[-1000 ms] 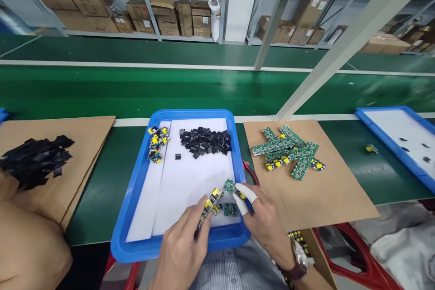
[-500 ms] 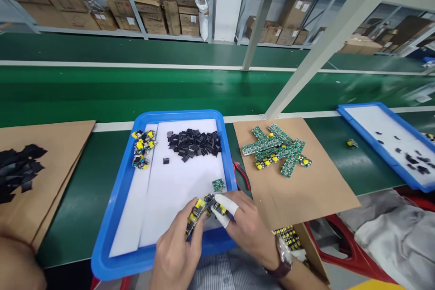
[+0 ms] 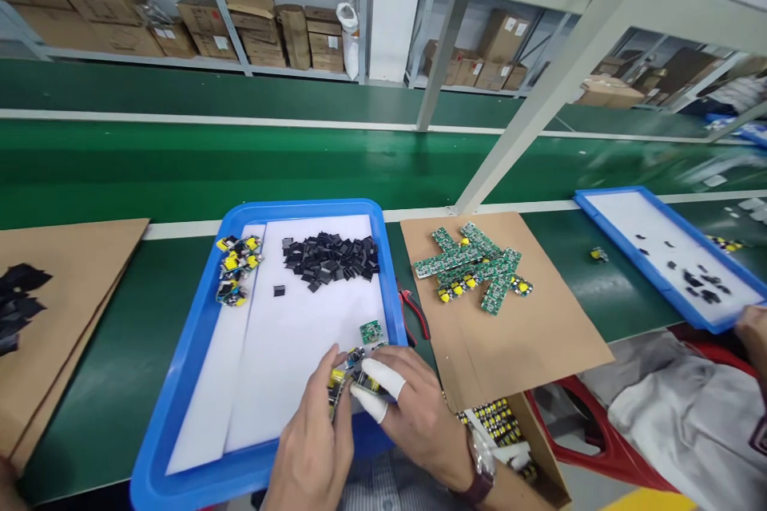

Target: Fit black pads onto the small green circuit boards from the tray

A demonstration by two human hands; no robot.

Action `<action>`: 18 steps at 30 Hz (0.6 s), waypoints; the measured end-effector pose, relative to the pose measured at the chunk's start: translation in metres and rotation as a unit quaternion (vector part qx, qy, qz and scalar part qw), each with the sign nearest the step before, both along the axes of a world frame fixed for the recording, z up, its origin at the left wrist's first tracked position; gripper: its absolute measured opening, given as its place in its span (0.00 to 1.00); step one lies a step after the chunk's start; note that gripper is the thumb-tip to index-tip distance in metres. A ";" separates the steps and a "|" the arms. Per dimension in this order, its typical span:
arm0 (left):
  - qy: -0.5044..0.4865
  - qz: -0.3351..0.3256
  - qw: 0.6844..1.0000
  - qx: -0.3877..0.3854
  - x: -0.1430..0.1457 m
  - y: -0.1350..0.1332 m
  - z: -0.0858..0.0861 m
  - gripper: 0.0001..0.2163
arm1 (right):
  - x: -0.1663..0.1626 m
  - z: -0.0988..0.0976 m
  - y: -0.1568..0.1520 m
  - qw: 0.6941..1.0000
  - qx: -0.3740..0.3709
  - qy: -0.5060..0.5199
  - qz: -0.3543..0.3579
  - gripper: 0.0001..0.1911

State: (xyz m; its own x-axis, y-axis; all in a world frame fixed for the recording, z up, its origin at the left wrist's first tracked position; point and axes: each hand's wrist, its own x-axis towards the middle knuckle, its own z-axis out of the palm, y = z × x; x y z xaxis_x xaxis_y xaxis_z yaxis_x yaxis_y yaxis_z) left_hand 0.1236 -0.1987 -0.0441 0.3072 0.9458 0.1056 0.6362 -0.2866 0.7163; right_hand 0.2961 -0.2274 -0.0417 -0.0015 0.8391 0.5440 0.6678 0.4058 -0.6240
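Note:
My left hand (image 3: pixel 311 447) and my right hand (image 3: pixel 413 415) meet over the near edge of the blue tray (image 3: pixel 180 383). Together they pinch a strip of small circuit boards with yellow parts (image 3: pixel 347 378). White finger cots cover two fingers of my right hand. A single green board (image 3: pixel 371 331) lies on the tray's white liner just beyond my fingers. Farther back on the tray sit a pile of black parts (image 3: pixel 329 255) and a cluster of yellow-topped boards (image 3: pixel 236 267).
A heap of green boards (image 3: pixel 473 267) lies on brown cardboard (image 3: pixel 539 351) to the right. Red-handled cutters (image 3: pixel 413 313) rest beside the tray. A box with more boards (image 3: pixel 500 427) sits below. Another blue tray (image 3: pixel 659 255) is at far right, black parts (image 3: pixel 15 303) at left.
My view has shifted right, so everything slid left in the picture. My hands drew the strip nearer to me and closed tighter together over it; the single green board stayed on the tray.

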 end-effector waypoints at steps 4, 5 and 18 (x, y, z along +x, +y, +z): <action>-0.014 -0.030 0.999 -0.004 -0.006 0.011 -0.007 0.25 | 0.008 0.002 0.002 0.996 -0.074 -0.036 0.020 0.25; -0.021 -0.047 0.999 -0.006 -0.009 0.013 -0.007 0.26 | 0.011 0.003 0.002 0.995 -0.088 -0.033 0.035 0.29; -0.043 -0.037 0.998 -0.040 0.002 0.000 -0.005 0.32 | 0.009 0.005 0.012 0.986 -0.036 -0.008 0.165 0.26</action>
State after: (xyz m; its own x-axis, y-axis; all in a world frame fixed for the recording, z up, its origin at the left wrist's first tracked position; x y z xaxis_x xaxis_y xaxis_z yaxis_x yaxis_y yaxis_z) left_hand 0.1253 -0.1991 -0.0489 0.3698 0.9272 0.0589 0.5510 -0.2699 0.7897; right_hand 0.3055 -0.2157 -0.0363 -0.2893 0.8281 0.4801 0.5173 0.5573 -0.6495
